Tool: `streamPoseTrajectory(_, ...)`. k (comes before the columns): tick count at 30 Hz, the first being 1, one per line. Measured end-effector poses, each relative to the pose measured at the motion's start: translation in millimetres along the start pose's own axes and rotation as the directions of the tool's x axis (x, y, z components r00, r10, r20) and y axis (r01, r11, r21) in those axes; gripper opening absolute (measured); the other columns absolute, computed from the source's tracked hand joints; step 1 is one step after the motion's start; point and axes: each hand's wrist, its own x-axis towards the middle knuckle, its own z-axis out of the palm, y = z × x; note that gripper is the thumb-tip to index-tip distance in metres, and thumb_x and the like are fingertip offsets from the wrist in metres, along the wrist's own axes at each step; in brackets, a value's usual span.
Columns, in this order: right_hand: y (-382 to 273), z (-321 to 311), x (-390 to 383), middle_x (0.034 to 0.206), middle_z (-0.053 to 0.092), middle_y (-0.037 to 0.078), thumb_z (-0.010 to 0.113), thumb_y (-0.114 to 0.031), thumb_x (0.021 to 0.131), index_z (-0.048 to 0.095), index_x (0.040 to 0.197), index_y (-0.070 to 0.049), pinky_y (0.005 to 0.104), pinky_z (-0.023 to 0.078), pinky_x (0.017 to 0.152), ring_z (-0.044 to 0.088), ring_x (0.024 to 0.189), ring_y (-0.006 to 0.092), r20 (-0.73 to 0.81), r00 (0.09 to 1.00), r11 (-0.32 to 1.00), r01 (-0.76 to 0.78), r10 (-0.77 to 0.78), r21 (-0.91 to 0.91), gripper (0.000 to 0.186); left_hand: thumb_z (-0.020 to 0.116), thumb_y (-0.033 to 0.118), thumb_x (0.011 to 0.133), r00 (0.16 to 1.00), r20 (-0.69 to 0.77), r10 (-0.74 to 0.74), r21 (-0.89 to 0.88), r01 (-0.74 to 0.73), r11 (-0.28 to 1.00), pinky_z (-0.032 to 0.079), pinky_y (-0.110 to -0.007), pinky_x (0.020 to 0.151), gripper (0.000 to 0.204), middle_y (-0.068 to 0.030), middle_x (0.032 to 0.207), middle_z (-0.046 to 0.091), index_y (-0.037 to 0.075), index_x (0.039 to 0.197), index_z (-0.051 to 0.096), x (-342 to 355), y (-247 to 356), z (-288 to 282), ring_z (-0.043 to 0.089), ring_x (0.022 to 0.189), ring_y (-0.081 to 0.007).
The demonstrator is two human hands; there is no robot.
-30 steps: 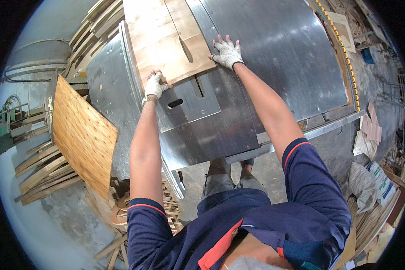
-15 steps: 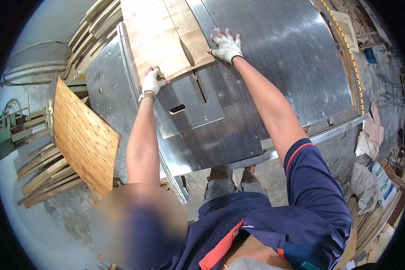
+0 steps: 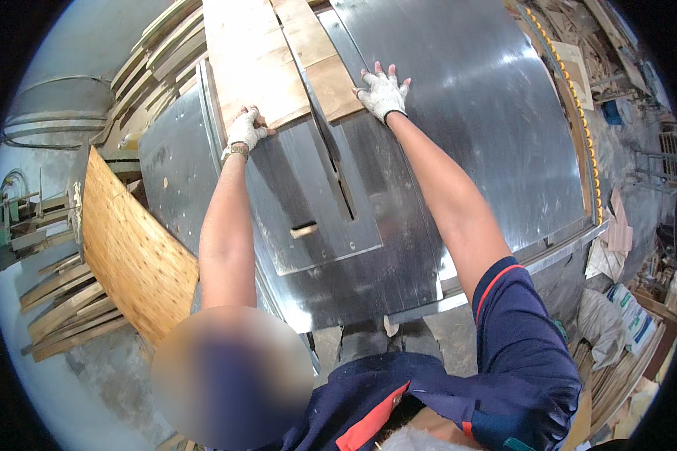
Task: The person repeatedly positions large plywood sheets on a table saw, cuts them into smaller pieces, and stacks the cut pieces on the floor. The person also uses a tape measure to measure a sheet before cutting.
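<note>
Plywood sheet (image 3: 263,60), top centre, on saw table (image 3: 489,113). Left hand (image 3: 245,129) and right hand (image 3: 382,92) press flat, grasping nothing. Keep fingers clear of the slot (image 3: 337,177); push evenly.

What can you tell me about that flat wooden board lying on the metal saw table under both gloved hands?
The flat, light brown wooden board looks like plywood and lies flat on the grey metal saw table. A straight cut splits it into a wide left piece and a narrower right strip; its far end runs out of view. The left hand, in a white fingerless glove, presses the wide piece's near edge, and the right hand rests at the strip's near corner.
</note>
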Motion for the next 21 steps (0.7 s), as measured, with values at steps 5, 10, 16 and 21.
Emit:
streamPoseTrajectory(5,-7.8,-13.5,23.8,0.159,0.031,0.003,0.061,-0.047,0.088,0.061,0.132,-0.026,0.0686,0.011,0.115,0.021,0.149,0.0329,-0.024,0.995,0.995,-0.094,0.094,0.015,0.048,0.079,0.033,0.079,0.952,0.173,0.251,0.853,-0.273,0.446,0.047,-0.041,0.097,0.069,-0.0199,0.123,0.058,0.001,0.132,0.049,0.0,57.5,-8.0,0.056,0.117,-0.0310)
streamPoseTrajectory(10,-17.0,-35.3,18.6,0.137,0.058,0.011,0.062,-0.051,0.084,0.068,0.121,-0.021,0.0604,0.030,0.110,0.047,0.133,0.0309,-0.083,0.982,0.986,-0.165,0.168,0.036,0.048,0.081,0.037,0.072,0.927,0.104,0.361,0.924,-0.224,0.311,0.029,-0.044,0.115,0.085,-0.0154,0.150,0.042,0.012,0.144,0.043,-28.7,54.9,-21.7,0.037,0.140,-0.0369)
streamPoseTrajectory(16,-29.2,-52.1,36.4,0.105,0.070,0.021,0.049,-0.048,0.089,0.075,0.100,-0.009,0.0501,0.048,0.094,0.066,0.104,0.0374,0.006,0.995,0.989,-0.101,0.101,0.105,0.049,0.074,0.021,0.078,0.777,-0.015,0.629,0.946,-0.192,0.260,0.038,-0.042,0.110,0.059,-0.0074,0.139,0.056,0.016,0.133,0.056,-36.7,52.7,-22.7,0.051,0.129,-0.0295)
streamPoseTrajectory(21,-30.3,-83.0,49.7,0.107,0.068,0.025,0.046,-0.042,0.089,0.073,0.100,-0.002,0.0488,0.051,0.090,0.065,0.104,0.0413,0.107,0.992,0.997,0.071,-0.069,-0.015,0.049,0.072,0.014,0.079,0.660,-0.064,0.749,0.952,-0.183,0.244,0.047,-0.037,0.100,0.046,-0.0112,0.121,0.066,0.011,0.124,0.062,-21.9,56.9,-27.2,0.061,0.114,-0.0267)
